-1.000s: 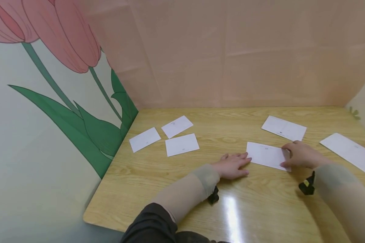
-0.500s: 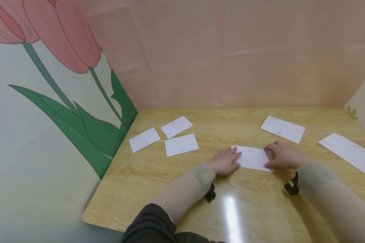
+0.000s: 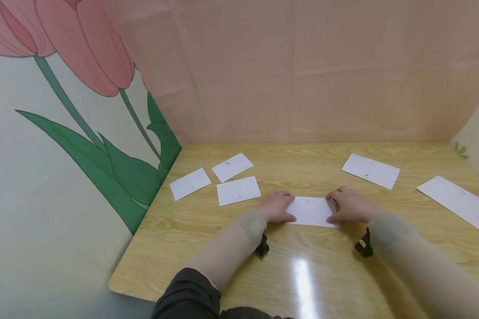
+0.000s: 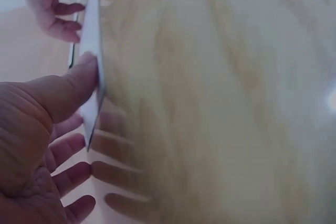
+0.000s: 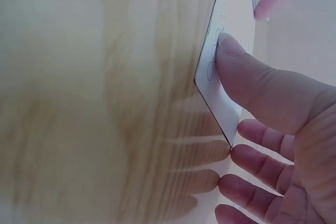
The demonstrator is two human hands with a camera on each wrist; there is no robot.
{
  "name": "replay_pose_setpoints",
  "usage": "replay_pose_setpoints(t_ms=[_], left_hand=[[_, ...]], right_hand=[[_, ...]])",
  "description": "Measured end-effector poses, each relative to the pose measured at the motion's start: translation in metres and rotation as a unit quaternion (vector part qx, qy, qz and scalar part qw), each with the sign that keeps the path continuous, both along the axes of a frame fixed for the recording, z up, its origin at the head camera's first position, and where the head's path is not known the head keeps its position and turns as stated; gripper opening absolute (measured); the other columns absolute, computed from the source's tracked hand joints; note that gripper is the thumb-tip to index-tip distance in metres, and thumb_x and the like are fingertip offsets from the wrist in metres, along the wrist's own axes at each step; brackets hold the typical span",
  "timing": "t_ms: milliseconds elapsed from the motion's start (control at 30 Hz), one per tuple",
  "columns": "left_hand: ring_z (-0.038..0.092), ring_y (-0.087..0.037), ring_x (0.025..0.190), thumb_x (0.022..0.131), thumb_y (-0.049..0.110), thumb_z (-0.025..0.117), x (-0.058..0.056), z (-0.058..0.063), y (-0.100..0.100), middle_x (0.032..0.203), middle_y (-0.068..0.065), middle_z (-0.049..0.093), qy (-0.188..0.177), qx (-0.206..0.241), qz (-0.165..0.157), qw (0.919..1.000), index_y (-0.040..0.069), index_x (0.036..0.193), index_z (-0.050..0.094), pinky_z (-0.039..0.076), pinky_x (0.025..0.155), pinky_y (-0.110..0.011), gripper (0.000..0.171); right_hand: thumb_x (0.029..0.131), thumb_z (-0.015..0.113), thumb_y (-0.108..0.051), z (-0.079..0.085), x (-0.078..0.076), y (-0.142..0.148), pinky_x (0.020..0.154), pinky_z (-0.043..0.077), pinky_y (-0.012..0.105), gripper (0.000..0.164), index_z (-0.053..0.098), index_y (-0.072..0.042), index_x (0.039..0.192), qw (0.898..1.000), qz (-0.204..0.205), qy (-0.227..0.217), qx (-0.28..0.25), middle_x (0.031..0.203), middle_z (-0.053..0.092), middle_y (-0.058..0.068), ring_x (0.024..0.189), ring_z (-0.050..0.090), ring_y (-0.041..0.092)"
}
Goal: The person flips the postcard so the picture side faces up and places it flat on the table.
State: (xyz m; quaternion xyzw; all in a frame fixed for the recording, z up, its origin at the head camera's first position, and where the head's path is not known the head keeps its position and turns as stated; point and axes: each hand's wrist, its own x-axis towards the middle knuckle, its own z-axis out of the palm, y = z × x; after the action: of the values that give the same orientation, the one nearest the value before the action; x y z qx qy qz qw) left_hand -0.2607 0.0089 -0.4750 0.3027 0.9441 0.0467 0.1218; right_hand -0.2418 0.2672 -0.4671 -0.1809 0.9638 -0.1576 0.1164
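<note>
A white rectangular card (image 3: 311,211) with faint small print lies flat near the middle of the wooden table. At its left end my left hand (image 3: 276,206) grips it, thumb at the near edge and fingers at the far edge. My right hand (image 3: 353,205) holds the right end the same way. In the left wrist view the thumb (image 4: 79,85) lies on the card (image 4: 92,30), with fingertips below it. A row of printed ovals shows on the card (image 5: 223,90) in the right wrist view, beside the right thumb (image 5: 241,69).
Three white cards lie apart at the left: a far one (image 3: 232,167), a left one (image 3: 190,184) and a near one (image 3: 238,191). At the right are another card (image 3: 371,170) and a longer one (image 3: 459,201). A pink cloth (image 3: 295,75) hangs behind the table.
The card has slid left across the table with my right hand on it. My left hand, earlier laid flat with spread fingers at the card's left end, has moved left and now grips that end.
</note>
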Motion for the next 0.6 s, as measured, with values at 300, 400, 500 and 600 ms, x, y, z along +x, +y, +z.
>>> replay_pose_setpoints(t_ms=[300, 400, 500, 600], left_hand=[[0.039, -0.020, 0.130, 0.077, 0.051, 0.076, -0.007, 0.007, -0.020, 0.142, 0.003, 0.045, -0.025, 0.013, 0.061, 0.9977, 0.024, 0.138, 0.053, 0.034, 0.101, -0.040, 0.070], [0.040, -0.021, 0.129, 0.075, 0.051, 0.079, -0.010, 0.006, -0.025, 0.141, 0.002, 0.046, -0.037, 0.018, 0.071, 0.9966, 0.023, 0.135, 0.054, 0.035, 0.101, -0.040, 0.071], [0.042, -0.021, 0.126, 0.072, 0.049, 0.081, -0.010, 0.006, -0.029, 0.137, 0.001, 0.047, -0.049, 0.024, 0.078, 0.9955, 0.022, 0.132, 0.055, 0.036, 0.100, -0.039, 0.071], [0.042, -0.020, 0.122, 0.070, 0.048, 0.083, -0.009, 0.008, -0.032, 0.132, 0.001, 0.048, -0.063, 0.030, 0.086, 0.9939, 0.022, 0.127, 0.056, 0.037, 0.099, -0.037, 0.069]], right_hand=[[0.069, 0.082, -0.050, 0.002, 0.002, -0.022, 0.090, 0.042, 0.057, 0.075, 0.060, -0.004, 0.124, 1.000, 0.020, 0.013, -0.001, 0.118, 0.054, 0.020, 0.105, 0.051, 0.036], [0.070, 0.083, -0.047, 0.003, 0.003, -0.028, 0.091, 0.041, 0.057, 0.072, 0.060, -0.003, 0.123, 0.999, 0.028, 0.019, -0.006, 0.118, 0.054, 0.020, 0.106, 0.051, 0.037], [0.071, 0.083, -0.042, 0.003, 0.003, -0.031, 0.092, 0.041, 0.056, 0.067, 0.060, -0.004, 0.121, 0.999, 0.030, 0.016, -0.015, 0.117, 0.055, 0.019, 0.106, 0.051, 0.036], [0.071, 0.084, -0.040, 0.002, 0.001, -0.034, 0.090, 0.041, 0.055, 0.063, 0.062, -0.005, 0.118, 0.999, 0.030, 0.014, -0.022, 0.114, 0.055, 0.017, 0.105, 0.051, 0.035]])
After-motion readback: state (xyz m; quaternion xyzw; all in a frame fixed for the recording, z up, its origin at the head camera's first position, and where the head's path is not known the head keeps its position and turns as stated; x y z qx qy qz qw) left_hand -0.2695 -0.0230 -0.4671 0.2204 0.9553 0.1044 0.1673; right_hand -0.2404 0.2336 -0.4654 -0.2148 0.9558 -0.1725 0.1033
